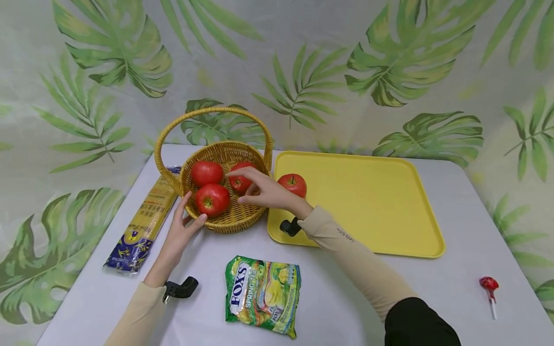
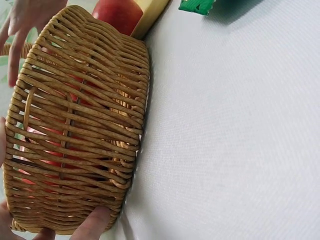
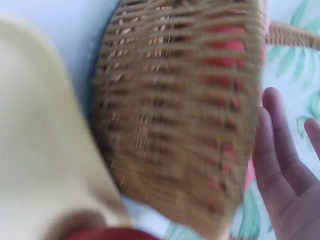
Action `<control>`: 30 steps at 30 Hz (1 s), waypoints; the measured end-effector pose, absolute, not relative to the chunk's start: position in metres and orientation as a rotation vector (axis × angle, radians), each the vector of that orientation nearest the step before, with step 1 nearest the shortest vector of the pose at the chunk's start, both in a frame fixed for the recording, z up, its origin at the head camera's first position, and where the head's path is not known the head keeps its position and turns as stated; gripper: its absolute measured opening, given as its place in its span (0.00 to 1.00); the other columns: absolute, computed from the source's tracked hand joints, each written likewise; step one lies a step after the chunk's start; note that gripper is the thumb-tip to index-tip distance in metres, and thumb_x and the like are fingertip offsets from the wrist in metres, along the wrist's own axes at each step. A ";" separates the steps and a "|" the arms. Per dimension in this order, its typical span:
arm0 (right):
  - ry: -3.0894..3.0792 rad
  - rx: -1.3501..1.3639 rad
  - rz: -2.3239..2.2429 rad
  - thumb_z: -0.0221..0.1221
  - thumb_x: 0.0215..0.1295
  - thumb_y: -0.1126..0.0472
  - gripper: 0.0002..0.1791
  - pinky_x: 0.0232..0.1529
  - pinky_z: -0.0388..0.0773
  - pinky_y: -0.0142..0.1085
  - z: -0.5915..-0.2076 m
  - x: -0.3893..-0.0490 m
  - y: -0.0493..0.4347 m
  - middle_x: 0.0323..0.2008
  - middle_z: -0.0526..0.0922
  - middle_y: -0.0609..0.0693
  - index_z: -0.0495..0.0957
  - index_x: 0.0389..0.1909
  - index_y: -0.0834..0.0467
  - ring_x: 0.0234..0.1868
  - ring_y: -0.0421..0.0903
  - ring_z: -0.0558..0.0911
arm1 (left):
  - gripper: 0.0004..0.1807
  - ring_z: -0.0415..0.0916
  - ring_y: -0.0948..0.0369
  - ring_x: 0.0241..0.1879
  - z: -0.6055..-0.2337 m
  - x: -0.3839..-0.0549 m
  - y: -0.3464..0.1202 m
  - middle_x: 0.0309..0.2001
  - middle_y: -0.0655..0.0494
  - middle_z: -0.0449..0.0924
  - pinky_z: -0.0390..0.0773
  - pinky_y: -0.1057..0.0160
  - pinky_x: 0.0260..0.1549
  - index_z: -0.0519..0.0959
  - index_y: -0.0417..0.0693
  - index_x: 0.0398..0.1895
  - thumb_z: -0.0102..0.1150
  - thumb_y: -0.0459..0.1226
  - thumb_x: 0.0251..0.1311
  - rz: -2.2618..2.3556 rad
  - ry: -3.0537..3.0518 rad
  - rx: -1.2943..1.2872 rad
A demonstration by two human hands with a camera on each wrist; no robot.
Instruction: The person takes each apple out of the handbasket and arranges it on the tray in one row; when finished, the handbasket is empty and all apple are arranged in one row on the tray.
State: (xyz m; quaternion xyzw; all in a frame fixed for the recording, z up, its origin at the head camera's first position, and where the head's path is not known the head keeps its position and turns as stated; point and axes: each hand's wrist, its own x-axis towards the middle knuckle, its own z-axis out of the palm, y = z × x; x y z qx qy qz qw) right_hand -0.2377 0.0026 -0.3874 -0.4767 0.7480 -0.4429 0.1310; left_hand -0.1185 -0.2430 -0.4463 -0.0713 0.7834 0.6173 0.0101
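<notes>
A wicker basket with a tall arched handle holds three red apples: a rear left one, a front one and a right one partly covered by my right hand. That hand hovers over the basket's right side, fingers spread and nothing between them. My left hand holds the basket at its front left, its fingertips against the woven wall and the thumb at the rim. Just right of the basket, a fourth apple sits on the yellow tray, below my right wrist.
A long yellow and blue packet lies left of the basket. In front is a green bag of Fox's sweets. A red lollipop lies at the far right of the white table. Leaf-patterned cloth hangs behind.
</notes>
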 end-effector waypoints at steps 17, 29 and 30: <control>2.340 -1.290 -0.684 0.65 0.60 0.56 0.42 0.60 0.65 0.50 -0.403 -0.232 -0.060 0.74 0.45 0.48 0.55 0.73 0.38 0.69 0.54 0.56 | 0.42 0.41 0.35 0.69 -0.448 -0.119 -0.243 0.75 0.50 0.28 0.54 0.34 0.61 0.40 0.63 0.77 0.53 0.42 0.68 1.930 2.448 -0.203; 2.442 -1.093 -0.837 0.67 0.57 0.63 0.37 0.57 0.70 0.47 -0.408 -0.226 -0.075 0.68 0.53 0.51 0.65 0.67 0.40 0.59 0.55 0.69 | 0.42 0.40 0.34 0.69 -0.448 -0.118 -0.244 0.75 0.51 0.28 0.55 0.35 0.61 0.40 0.64 0.77 0.53 0.42 0.68 1.948 2.445 -0.211; 2.452 -1.065 -0.868 0.67 0.57 0.63 0.37 0.57 0.70 0.48 -0.408 -0.225 -0.076 0.67 0.54 0.52 0.66 0.66 0.41 0.59 0.55 0.69 | 0.42 0.40 0.34 0.69 -0.448 -0.118 -0.244 0.75 0.51 0.28 0.55 0.35 0.61 0.40 0.64 0.77 0.54 0.42 0.68 1.946 2.445 -0.214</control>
